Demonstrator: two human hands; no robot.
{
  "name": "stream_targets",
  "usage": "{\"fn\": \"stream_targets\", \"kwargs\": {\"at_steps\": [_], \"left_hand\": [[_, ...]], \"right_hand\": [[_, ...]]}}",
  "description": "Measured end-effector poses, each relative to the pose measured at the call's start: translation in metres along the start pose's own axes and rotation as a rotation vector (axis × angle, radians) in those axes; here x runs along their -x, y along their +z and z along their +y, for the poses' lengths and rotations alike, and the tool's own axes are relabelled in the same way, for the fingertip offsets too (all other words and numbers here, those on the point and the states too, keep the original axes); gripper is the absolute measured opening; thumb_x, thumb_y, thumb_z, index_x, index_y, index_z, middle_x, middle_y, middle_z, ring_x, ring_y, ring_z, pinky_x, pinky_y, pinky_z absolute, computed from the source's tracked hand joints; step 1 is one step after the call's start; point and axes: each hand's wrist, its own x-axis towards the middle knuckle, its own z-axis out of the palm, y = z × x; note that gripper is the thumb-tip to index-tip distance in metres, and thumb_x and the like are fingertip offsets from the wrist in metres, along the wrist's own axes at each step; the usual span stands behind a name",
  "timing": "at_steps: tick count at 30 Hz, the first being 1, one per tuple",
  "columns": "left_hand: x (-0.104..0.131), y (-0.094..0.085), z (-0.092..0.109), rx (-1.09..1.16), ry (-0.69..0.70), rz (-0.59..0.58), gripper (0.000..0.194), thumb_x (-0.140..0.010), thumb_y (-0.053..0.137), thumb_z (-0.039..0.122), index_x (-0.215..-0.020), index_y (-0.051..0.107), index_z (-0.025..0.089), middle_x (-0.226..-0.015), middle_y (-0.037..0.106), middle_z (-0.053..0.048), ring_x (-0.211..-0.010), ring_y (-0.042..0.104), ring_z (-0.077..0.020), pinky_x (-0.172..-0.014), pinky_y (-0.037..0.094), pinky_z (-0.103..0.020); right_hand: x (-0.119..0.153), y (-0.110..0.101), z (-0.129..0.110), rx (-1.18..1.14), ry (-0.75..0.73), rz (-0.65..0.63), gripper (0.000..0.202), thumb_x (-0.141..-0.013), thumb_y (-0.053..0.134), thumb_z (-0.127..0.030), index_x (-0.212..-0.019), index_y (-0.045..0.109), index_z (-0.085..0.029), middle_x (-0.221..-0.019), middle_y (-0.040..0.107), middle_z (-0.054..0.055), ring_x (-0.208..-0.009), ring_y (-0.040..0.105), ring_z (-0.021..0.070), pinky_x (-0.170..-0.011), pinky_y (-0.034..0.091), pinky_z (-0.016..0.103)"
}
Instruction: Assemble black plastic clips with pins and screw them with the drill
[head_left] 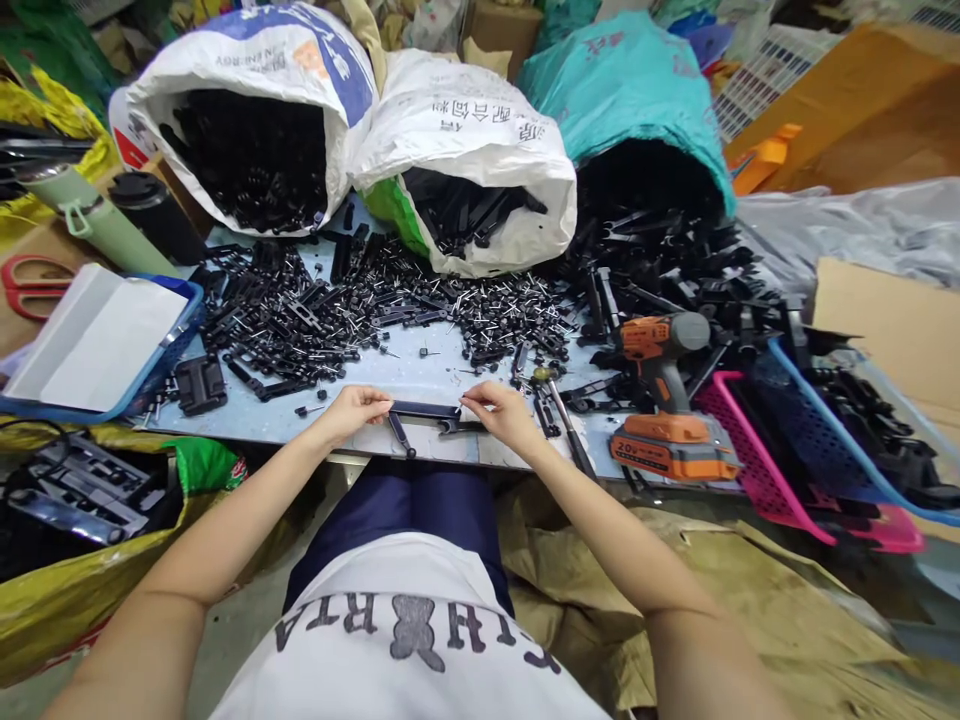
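Note:
A long black plastic bar (425,409) is held level just above the front edge of the table. My left hand (358,412) pinches its left end, where a short black arm (401,435) hangs down at an angle. At the bar's other end is my right hand (501,412), thumb and finger pressed together around something too small to make out. Just beneath, another black plastic part (456,427) lies near the table edge. Beyond my hands spread heaps of small black parts (296,325) and black-headed metal pins (510,318).
An orange cordless drill (660,390) and a screwdriver (562,415) lie to the right, beside a pink basket (731,430) and a blue basket (817,430). White sacks (465,130) and a teal sack (630,90) line the back. Two bottles (154,210) stand left.

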Motion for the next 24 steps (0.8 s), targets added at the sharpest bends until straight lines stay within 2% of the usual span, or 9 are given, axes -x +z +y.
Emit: {"fn": "stream_targets", "kwargs": {"at_steps": [4, 8, 12, 14, 16, 18, 19, 21, 24], "left_hand": [[-0.003, 0.003, 0.002, -0.082, 0.003, 0.112, 0.039, -0.049, 0.079, 0.04, -0.074, 0.068, 0.012, -0.058, 0.058, 0.001, -0.05, 0.045, -0.0074, -0.05, 0.036, -0.021], [-0.011, 0.004, -0.005, -0.136, 0.031, 0.213, 0.043, -0.051, 0.078, 0.038, -0.084, 0.067, 0.013, -0.065, 0.057, 0.001, -0.051, 0.043, -0.0062, -0.049, 0.032, -0.02], [-0.016, 0.0, -0.014, -0.27, 0.019, 0.179, 0.04, -0.061, 0.072, 0.039, -0.09, 0.065, 0.012, -0.061, 0.053, 0.002, -0.053, 0.047, -0.0096, -0.052, 0.036, -0.023], [-0.013, 0.003, -0.014, -0.491, 0.148, 0.22, 0.04, -0.068, 0.068, 0.039, -0.099, 0.063, 0.013, -0.075, 0.06, -0.004, -0.068, 0.055, -0.0155, -0.063, 0.042, -0.028], [-0.009, 0.014, -0.013, -0.785, 0.409, 0.253, 0.042, -0.075, 0.063, 0.04, -0.11, 0.059, 0.016, -0.1, 0.062, -0.01, -0.095, 0.055, -0.0227, -0.082, 0.042, -0.037], [-0.007, 0.033, -0.012, -1.054, 0.651, 0.138, 0.05, -0.079, 0.059, 0.044, -0.121, 0.052, 0.018, -0.12, 0.055, -0.013, -0.113, 0.046, -0.027, -0.096, 0.033, -0.043], [-0.007, 0.044, -0.012, -1.16, 0.713, 0.041, 0.055, -0.079, 0.058, 0.048, -0.124, 0.049, 0.017, -0.122, 0.054, -0.013, -0.115, 0.045, -0.0281, -0.097, 0.031, -0.044], [-0.012, 0.065, -0.015, -1.306, 0.726, -0.122, 0.062, -0.077, 0.058, 0.054, -0.123, 0.048, 0.014, -0.115, 0.057, -0.014, -0.109, 0.048, -0.0284, -0.092, 0.034, -0.043], [-0.019, 0.083, -0.018, -1.401, 0.689, -0.171, 0.052, -0.08, 0.056, 0.051, -0.115, 0.051, 0.012, -0.104, 0.059, -0.012, -0.1, 0.052, -0.0262, -0.085, 0.038, -0.038]], "right_hand": [[0.007, 0.006, -0.003, 0.12, -0.145, -0.044, 0.019, -0.09, 0.048, -0.031, -0.089, 0.064, -0.022, -0.086, 0.065, 0.006, -0.079, 0.062, 0.0166, -0.07, 0.051, 0.029], [0.015, 0.009, 0.0, 0.174, -0.204, -0.067, 0.022, -0.092, 0.045, -0.028, -0.101, 0.064, -0.022, -0.094, 0.065, 0.008, -0.083, 0.063, 0.0167, -0.072, 0.052, 0.028], [0.027, 0.012, 0.015, 0.19, -0.219, -0.067, 0.027, -0.091, 0.047, -0.031, -0.115, 0.06, -0.025, -0.104, 0.063, 0.009, -0.093, 0.062, 0.0186, -0.08, 0.052, 0.033], [0.034, 0.015, 0.025, 0.23, -0.236, -0.093, 0.035, -0.088, 0.052, -0.037, -0.121, 0.056, -0.026, -0.108, 0.062, 0.01, -0.097, 0.06, 0.0208, -0.082, 0.051, 0.036], [0.041, 0.019, 0.036, 0.273, -0.242, -0.108, 0.043, -0.085, 0.056, -0.042, -0.125, 0.053, -0.025, -0.109, 0.062, 0.011, -0.097, 0.06, 0.0222, -0.081, 0.051, 0.037], [0.045, 0.022, 0.043, 0.304, -0.239, -0.12, 0.045, -0.085, 0.055, -0.043, -0.127, 0.052, -0.025, -0.106, 0.063, 0.01, -0.095, 0.06, 0.0218, -0.079, 0.05, 0.037], [0.046, 0.022, 0.045, 0.32, -0.24, -0.128, 0.045, -0.086, 0.054, -0.042, -0.127, 0.051, -0.025, -0.105, 0.063, 0.01, -0.094, 0.059, 0.0213, -0.079, 0.049, 0.036], [0.046, 0.021, 0.046, 0.353, -0.258, -0.154, 0.043, -0.088, 0.051, -0.041, -0.127, 0.051, -0.023, -0.102, 0.063, 0.01, -0.091, 0.059, 0.0204, -0.077, 0.048, 0.035], [0.039, 0.013, 0.046, 0.403, -0.318, -0.211, 0.041, -0.091, 0.046, -0.042, -0.126, 0.051, -0.02, -0.096, 0.064, 0.009, -0.087, 0.058, 0.0191, -0.073, 0.046, 0.033]]}}
